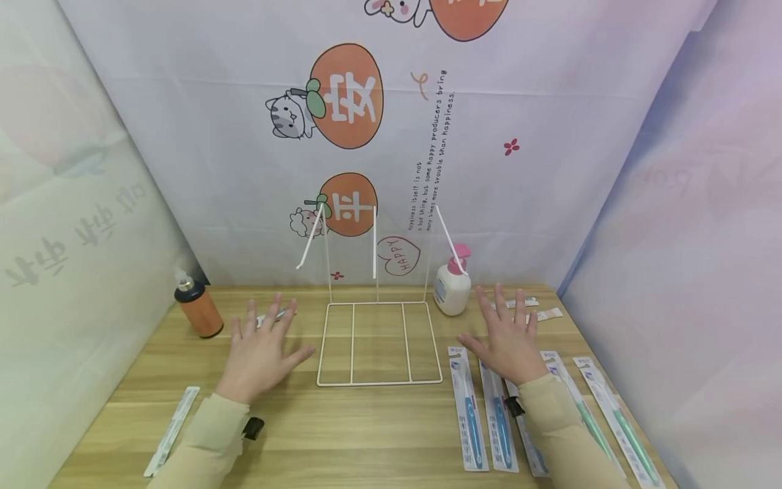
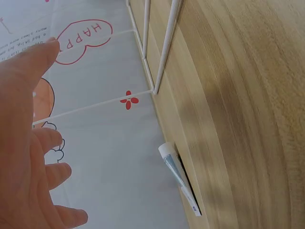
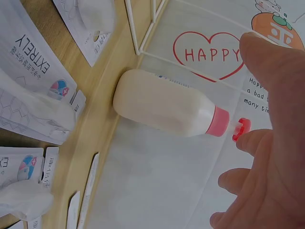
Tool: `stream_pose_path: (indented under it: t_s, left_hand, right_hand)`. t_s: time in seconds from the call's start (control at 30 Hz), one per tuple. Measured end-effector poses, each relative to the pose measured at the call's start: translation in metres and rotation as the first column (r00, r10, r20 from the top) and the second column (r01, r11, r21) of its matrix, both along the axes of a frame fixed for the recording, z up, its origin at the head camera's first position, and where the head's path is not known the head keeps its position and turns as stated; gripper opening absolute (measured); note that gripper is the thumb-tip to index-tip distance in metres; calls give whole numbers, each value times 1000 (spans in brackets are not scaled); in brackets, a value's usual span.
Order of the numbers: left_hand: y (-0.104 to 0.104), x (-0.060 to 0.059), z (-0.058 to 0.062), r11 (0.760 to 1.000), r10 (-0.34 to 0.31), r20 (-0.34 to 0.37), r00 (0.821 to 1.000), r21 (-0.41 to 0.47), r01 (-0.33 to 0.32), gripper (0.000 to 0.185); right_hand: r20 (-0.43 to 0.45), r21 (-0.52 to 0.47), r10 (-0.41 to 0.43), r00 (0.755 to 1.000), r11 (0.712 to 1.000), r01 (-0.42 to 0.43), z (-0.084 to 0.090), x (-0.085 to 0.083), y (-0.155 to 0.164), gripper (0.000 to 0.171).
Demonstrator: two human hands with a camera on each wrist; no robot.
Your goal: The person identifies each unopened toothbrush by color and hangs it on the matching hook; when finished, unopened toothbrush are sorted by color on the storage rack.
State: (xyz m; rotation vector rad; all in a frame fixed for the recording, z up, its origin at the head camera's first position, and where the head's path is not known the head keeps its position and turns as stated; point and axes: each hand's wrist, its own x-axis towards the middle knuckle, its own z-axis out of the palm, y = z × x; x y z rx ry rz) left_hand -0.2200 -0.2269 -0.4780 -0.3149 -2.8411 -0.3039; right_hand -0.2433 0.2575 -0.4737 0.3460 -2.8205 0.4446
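Note:
My left hand [image 1: 259,360] is held out with its fingers spread and grips nothing. Beyond its fingertips lies a small white tube [image 2: 177,171], partly hidden by the fingers in the head view. On the other side my right hand [image 1: 512,343] also has spread fingers and nothing in its grasp. Just past its thumb stands a white pump bottle [image 1: 452,291] with a pink top. Several packaged toothbrushes [image 1: 469,414], blue or green, lie beneath and around the right forearm. Between the two hands is a white wire rack [image 1: 379,384] with upward prongs.
An orange bottle [image 1: 203,314] with a dark top stands at the back left. A slim white package [image 1: 172,431] lies by the left forearm. Two narrow white sachets [image 1: 546,315] are at the back right. Printed cloth [image 1: 244,204] walls in the wooden table [image 1: 293,435].

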Motion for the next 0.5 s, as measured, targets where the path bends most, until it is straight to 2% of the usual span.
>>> stream_pose_path:
  t_s: [0.37, 0.43, 0.5]
  left_hand:
    - [5, 0, -8, 999, -24, 22, 999, 32, 24, 109]
    - [7, 1, -11, 994, -54, 53, 997, 95, 49, 109]
    - [11, 3, -15, 975, -108, 106, 989, 206, 84, 110]
  right_hand:
    - [10, 7, 0, 1000, 1000, 0, -1, 1, 0, 106]
    - [13, 13, 0, 1000, 1000, 0, -1, 2, 0, 106]
    - [20, 13, 3, 1000, 1000, -3, 0, 2, 0, 106]
